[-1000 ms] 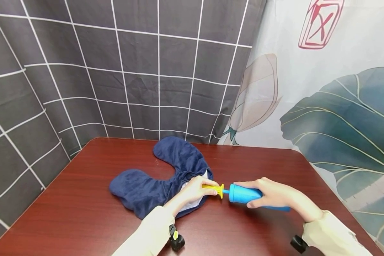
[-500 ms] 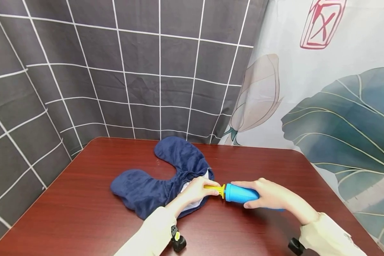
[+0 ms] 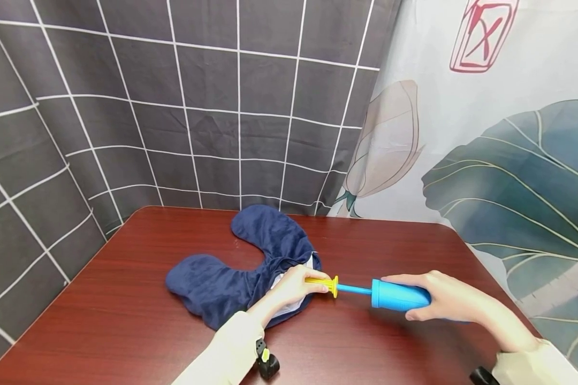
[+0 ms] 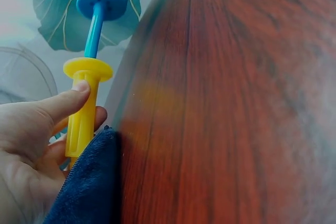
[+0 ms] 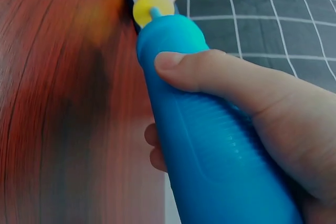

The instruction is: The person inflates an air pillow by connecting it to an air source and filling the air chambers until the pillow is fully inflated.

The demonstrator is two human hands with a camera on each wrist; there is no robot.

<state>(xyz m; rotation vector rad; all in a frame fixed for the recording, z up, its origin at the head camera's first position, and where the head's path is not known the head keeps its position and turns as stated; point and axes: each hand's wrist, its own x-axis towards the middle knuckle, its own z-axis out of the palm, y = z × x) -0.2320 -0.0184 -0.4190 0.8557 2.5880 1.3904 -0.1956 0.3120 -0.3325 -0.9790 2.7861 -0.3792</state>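
A blue hand pump (image 3: 400, 295) is held over the table by both hands, its thin blue rod drawn out of the barrel. My right hand (image 3: 450, 299) grips the barrel, thumb along its side in the right wrist view. My left hand (image 3: 296, 283) pinches the yellow flanged end piece (image 4: 83, 114) between thumb and fingers. This end piece lies at the zipped opening of a navy U-shaped neck pillow (image 3: 217, 289), where white lining (image 3: 294, 307) shows. The tip of the yellow piece is hidden by the hand and cloth.
The pillow lies on a reddish-brown wooden table (image 3: 139, 321). Behind it hangs a dark grey curtain (image 3: 212, 128) with white grid lines. A white leaf-patterned curtain (image 3: 443, 133) hangs at the right.
My right hand first slid the barrel left to the yellow piece, then pulled it back right, exposing more of the rod. The left hand and pillow stayed in place.
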